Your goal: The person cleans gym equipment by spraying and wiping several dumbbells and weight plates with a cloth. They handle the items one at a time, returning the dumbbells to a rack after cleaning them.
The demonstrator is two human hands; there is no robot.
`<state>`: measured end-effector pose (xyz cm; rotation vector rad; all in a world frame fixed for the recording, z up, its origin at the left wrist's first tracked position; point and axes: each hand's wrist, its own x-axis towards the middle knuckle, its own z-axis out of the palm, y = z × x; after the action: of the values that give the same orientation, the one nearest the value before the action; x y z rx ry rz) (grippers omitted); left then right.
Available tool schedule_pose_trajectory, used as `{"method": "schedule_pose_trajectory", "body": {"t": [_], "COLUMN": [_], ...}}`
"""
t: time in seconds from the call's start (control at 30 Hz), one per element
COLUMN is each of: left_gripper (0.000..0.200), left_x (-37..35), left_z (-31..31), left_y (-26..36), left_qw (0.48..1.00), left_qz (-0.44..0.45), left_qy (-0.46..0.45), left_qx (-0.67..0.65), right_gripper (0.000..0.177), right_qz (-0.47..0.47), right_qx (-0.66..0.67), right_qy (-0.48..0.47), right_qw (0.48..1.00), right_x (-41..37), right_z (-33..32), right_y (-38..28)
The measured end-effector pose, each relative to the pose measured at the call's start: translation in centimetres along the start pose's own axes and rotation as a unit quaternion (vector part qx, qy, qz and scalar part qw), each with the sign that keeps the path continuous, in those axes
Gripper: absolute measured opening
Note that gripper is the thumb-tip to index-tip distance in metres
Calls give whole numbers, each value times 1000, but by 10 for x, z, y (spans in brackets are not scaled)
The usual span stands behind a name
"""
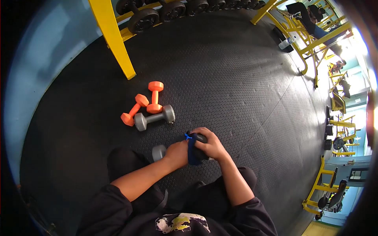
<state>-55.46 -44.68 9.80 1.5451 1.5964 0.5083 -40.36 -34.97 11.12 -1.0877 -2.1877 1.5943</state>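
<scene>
"That floor [236,78] is black rubber, matt, with small studs all over."

"And the orange dumbbells [155,97]?"

"A smooth coating, vinyl by the look, with a faint sheen. The grey dumbbell [154,117] beside them has the same skin, only duller."

"The held dumbbell [159,152]?"

"A matt grey coat too. The rag [193,154] on it is soft dark-blue cloth. The frame [114,39] is glossy yellow-painted metal."
</scene>
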Motion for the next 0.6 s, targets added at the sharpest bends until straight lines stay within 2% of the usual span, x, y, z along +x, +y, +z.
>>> {"method": "schedule_pose_trajectory", "body": {"t": [0.03, 0.07, 0.1, 0.13, 0.17, 0.2, 0.23, 0.3, 0.33, 0.37, 0.43, 0.47, 0.53, 0.57, 0.6], "left_gripper": [24, 26, 26, 22, 19, 20, 20, 22, 25, 25, 31, 31, 36, 36, 38], "left_x": [0, 0, 0, 2, 2, 6, 8, 9, 11, 12, 14, 19, 27, 32, 36], "left_z": [7, 14, 23, 32, 32, 31, 29, 23, 18, 12, -2, -2, 11, 11, 12], "left_y": [-5, -10, -18, -28, -27, -27, -27, -30, -31, -27, -19, -23, -37, -36, -35], "left_qw": [994, 974, 975, 966, 953, 961, 961, 995, 994, 994, 997, 997, 996, 996, 985], "left_qz": [-20, -38, -36, 0, 40, -5, 1, -36, -73, -76, -62, -57, -9, -4, -20], "left_qy": [-26, -52, -59, -22, 15, -20, -24, -2, -16, -16, -27, -20, 14, 20, 10], "left_qx": [108, 215, 213, 256, 300, 276, 277, 93, 75, 78, 36, 43, -92, -90, -171], "right_gripper": [47, 42, 37, 37, 36, 36, 36, 39, 45, 45, 48, 48, 58, 58, 60], "right_qz": [5, 153, 296, 300, 334, 365, 366, 206, 189, 187, 89, 79, -45, -52, -70], "right_qx": [0, 105, 207, 209, 269, 327, 330, 129, 116, 119, 58, 57, 45, 41, 47], "right_qy": [1, 6, 13, 17, 15, 14, 21, 33, 27, 25, 29, 35, 85, 87, 101], "right_qw": [1000, 983, 932, 930, 903, 872, 870, 970, 975, 975, 994, 995, 994, 994, 991], "right_x": [3, 6, 8, 11, 15, 15, 14, 14, 14, 14, 14, 16, 11, 10, 9], "right_z": [6, 14, 20, 23, 23, 24, 26, 26, 22, 17, 6, 1, -3, -5, -5], "right_y": [8, 20, 31, 43, 48, 52, 57, 40, 32, 22, 4, 1, -3, -3, -3]}}
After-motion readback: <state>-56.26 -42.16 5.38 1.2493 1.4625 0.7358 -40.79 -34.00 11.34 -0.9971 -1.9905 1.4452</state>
